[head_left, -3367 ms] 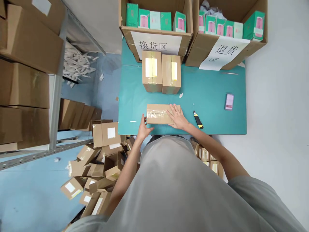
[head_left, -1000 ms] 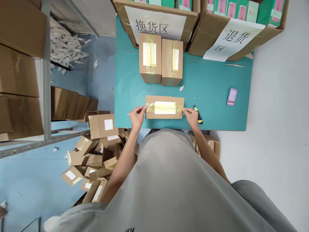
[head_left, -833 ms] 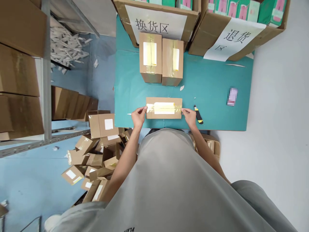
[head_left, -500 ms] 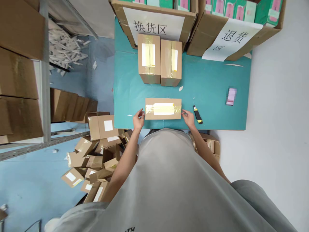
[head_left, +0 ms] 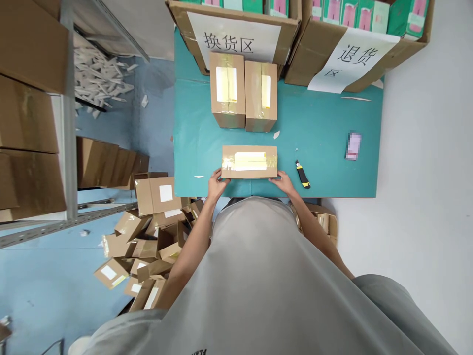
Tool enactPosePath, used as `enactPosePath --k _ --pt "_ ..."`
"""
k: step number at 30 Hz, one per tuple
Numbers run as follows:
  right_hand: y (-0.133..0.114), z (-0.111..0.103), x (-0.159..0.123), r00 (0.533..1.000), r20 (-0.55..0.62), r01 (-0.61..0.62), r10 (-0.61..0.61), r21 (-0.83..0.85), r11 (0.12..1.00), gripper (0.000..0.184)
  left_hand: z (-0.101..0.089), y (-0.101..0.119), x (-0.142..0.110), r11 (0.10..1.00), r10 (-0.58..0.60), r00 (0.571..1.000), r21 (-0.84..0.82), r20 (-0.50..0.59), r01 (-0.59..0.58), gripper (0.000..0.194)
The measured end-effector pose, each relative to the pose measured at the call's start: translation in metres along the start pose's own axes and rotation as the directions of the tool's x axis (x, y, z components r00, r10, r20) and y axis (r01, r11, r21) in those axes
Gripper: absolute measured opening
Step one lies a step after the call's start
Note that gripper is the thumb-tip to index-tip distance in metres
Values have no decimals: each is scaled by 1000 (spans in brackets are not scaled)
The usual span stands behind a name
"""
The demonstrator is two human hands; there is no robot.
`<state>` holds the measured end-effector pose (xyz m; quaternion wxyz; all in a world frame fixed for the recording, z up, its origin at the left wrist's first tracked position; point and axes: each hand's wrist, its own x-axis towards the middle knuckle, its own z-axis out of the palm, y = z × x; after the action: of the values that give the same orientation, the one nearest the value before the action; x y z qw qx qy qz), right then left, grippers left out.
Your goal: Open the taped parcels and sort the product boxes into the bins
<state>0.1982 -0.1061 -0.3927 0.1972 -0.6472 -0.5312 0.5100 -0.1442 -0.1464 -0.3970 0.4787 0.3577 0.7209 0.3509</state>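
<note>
A small taped cardboard box (head_left: 249, 161) with a white label lies on the teal table (head_left: 325, 148) near its front edge. My left hand (head_left: 216, 181) rests against the box's near left corner, fingers curled on it. My right hand (head_left: 283, 180) touches the near right corner, fingers on the box's front face. Two similar taped boxes (head_left: 244, 91) stand side by side farther back. A black and yellow utility knife (head_left: 303, 174) lies just right of my right hand.
Two big open cartons (head_left: 236, 29) (head_left: 354, 39) with paper signs and green packets stand at the table's back. A blurred small item (head_left: 353, 145) lies at right. A heap of small boxes (head_left: 148, 236) covers the floor at left, beside metal shelving (head_left: 70, 123) with cartons.
Both hands slid from the box's short ends to its near corners. The box shifted slightly away from me. Earlier its label side was turned up.
</note>
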Motion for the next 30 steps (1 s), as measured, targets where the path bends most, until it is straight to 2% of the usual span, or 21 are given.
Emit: enactPosePath --k 6,11,17,21,23,26,30 --pt "-22 -20 -6 993 -18 116 -116 22 993 63 -12 21 -2 998 66 997 2 -38 -65 33" --pt "-35 -20 -12 997 -60 48 -52 -72 996 73 -7 27 0 994 77 996 87 -50 -72 45" --pt "-23 -13 -15 996 -84 26 -29 -44 999 74 2 7 2 999 34 997 44 -63 -31 59" --pt "-1 -14 -16 989 -150 -21 18 -17 1000 68 -1 -15 -7 994 -83 996 -75 -40 80 73" --pt "10 -14 -19 991 -130 -30 29 -2 1000 54 -5 -27 -15 992 -109 992 -66 -64 104 67" --pt "24 -10 -27 996 -79 -37 38 15 999 34 -9 -40 -26 997 -79 996 3 -49 80 52" --pt "33 -2 -33 998 -46 -51 52 24 998 30 -6 -43 -36 997 -71 997 8 -1 71 43"
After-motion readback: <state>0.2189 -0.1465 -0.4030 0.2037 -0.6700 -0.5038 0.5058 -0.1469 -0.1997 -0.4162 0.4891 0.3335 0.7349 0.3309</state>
